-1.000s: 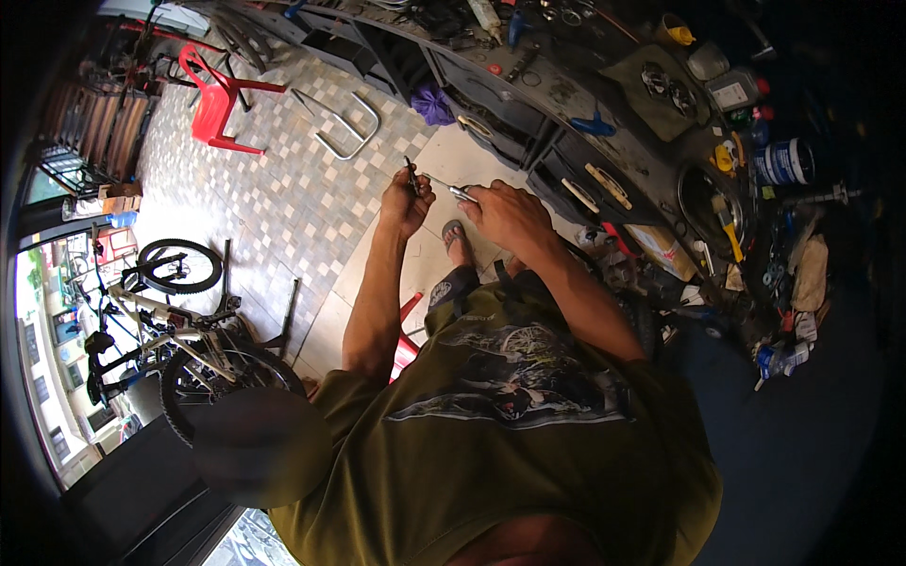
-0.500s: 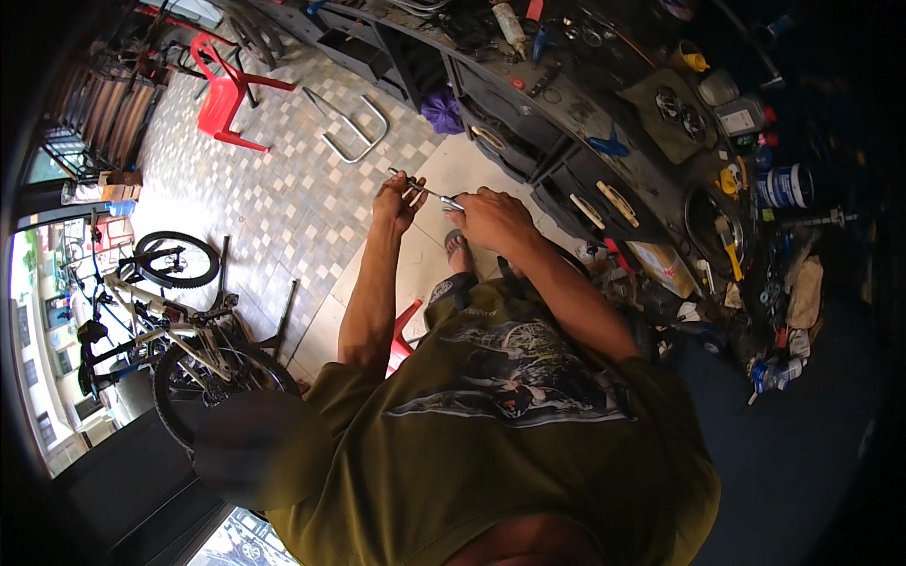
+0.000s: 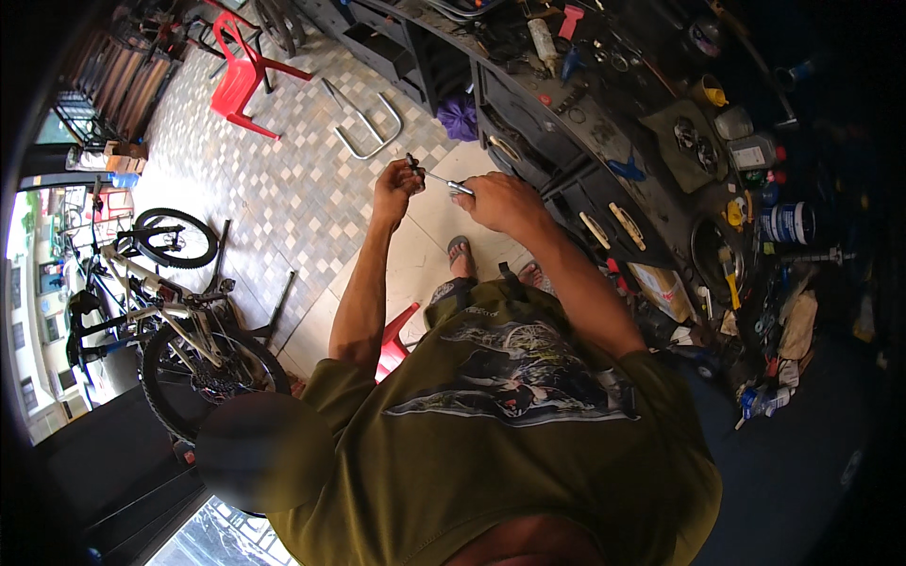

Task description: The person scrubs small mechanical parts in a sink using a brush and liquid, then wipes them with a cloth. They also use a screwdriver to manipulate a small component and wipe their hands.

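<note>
In front of my body, my left hand (image 3: 395, 192) is closed on a small dark part (image 3: 412, 164) at its fingertips. A thin metal rod (image 3: 437, 177) spans the gap between my two hands. On its right end sits a silver tool (image 3: 460, 188), gripped by my right hand (image 3: 506, 201) with the fingers curled over it. My right hand hides most of that tool, so its exact kind does not show. The small dark part is too small to name.
A dark workbench (image 3: 566, 132) with tools and bottles runs along the right. To the left stands a bicycle (image 3: 170, 321). A red plastic chair (image 3: 241, 85) and a bent metal tube frame (image 3: 373, 132) are on the tiled floor ahead.
My left hand has turned, so the dark part now stands more upright above its fingers. Both hands stay close together on the rod and tool. The whole view has shifted slightly.
</note>
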A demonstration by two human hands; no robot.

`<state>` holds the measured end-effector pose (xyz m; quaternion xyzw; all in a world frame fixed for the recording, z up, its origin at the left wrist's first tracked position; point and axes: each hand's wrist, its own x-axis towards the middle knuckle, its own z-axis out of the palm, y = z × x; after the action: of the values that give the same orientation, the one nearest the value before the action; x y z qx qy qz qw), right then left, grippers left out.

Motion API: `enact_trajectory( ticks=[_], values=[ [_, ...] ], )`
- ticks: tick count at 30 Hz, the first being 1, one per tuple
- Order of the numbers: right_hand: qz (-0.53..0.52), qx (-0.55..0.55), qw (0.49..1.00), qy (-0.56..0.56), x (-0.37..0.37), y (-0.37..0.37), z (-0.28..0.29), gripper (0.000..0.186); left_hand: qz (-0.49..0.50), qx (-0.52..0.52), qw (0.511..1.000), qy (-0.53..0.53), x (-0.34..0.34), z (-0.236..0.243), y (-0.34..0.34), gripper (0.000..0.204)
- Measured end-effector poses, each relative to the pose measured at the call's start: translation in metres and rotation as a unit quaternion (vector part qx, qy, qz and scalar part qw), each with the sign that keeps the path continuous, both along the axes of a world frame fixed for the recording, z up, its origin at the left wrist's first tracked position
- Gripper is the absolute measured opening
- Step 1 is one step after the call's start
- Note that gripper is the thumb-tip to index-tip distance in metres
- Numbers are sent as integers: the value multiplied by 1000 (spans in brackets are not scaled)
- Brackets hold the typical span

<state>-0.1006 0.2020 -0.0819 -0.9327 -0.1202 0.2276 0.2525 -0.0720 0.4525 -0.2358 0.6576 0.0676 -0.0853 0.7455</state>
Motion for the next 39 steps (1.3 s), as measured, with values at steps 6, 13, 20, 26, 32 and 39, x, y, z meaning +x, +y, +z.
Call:
enact_trajectory(
  ticks=[6,13,20,26,32,39],
  values=[
    [46,-58,996,53,19,11,22,40,-31,201,977,-59,7,-12,9,36],
    [54,-75,994,52,28,22,26,39,-21,273,957,-96,8,-15,9,34],
    [58,-77,994,44,32,25,24,36,19,190,981,-28,4,-19,14,37],
    [57,-72,995,42,38,26,20,36,9,203,978,-45,2,-16,16,37],
    [51,-79,995,37,38,28,21,36,2,201,979,-22,2,-11,13,35],
    [47,-73,996,27,37,28,22,35,-21,120,992,-20,0,-3,10,36]
  ],
)
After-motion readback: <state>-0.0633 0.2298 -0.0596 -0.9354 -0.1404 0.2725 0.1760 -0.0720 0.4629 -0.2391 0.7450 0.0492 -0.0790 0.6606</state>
